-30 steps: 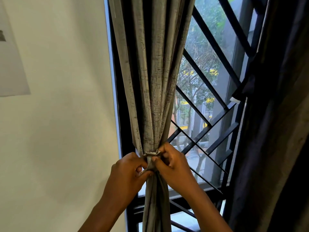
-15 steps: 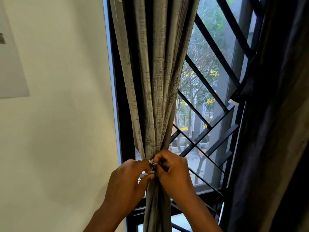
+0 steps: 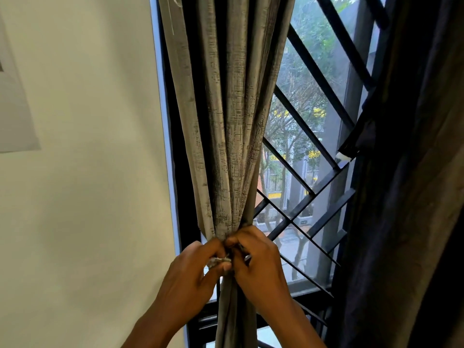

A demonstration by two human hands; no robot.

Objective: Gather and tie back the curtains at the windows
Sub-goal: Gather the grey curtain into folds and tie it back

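Note:
A grey textured curtain (image 3: pixel 233 116) hangs at the left side of the window, its folds gathered into a narrow bundle at waist height. A thin grey tie-back strip (image 3: pixel 218 260) wraps the gathered point. My left hand (image 3: pixel 193 275) pinches the strip's end from the left. My right hand (image 3: pixel 256 262) grips the strip and the bundle from the right, fingers curled over it. The two hands touch at the tie, and most of the strip is hidden under the fingers.
A black window grille (image 3: pixel 313 136) with diagonal bars stands behind the curtain. A dark curtain (image 3: pixel 411 197) hangs at the right. A pale wall (image 3: pixel 88 172) fills the left, with a paper sheet (image 3: pixel 15 116) on it.
The gathered point and both hands have dropped slightly. The fingers have closed tighter over the tie-back, so less of the strip shows than a second ago.

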